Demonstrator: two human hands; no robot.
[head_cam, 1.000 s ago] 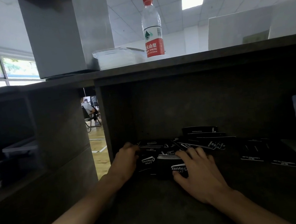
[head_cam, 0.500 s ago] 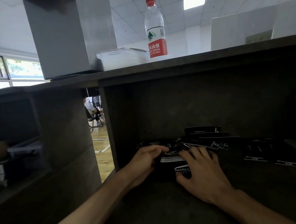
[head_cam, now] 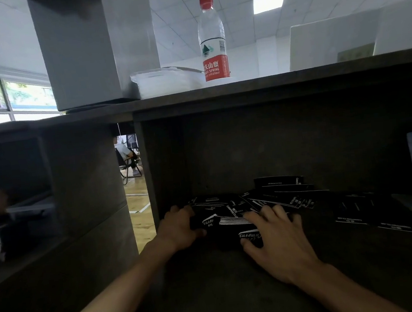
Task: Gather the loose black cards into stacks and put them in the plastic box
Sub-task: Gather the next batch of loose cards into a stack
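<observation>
Gathering is the step in hand: both hands are inside the shelf (head_cam: 214,294), closing on a stack of black cards (head_cam: 232,223) near its left wall. The left hand (head_cam: 179,227) curls around the left end of the stack, with the thumb at the front. The right hand (head_cam: 275,235) lies over the right end, fingers spread and a little bent on top, thumb pressing the front edge. More loose cards (head_cam: 288,195) lie fanned behind the stack toward the back wall, and some more (head_cam: 374,217) lie apart toward the right side. The plastic box (head_cam: 166,81) stands on the top board, beside a water bottle (head_cam: 212,38). I think the next move needs squaring the stack, then pulling in the cards behind.
</observation>
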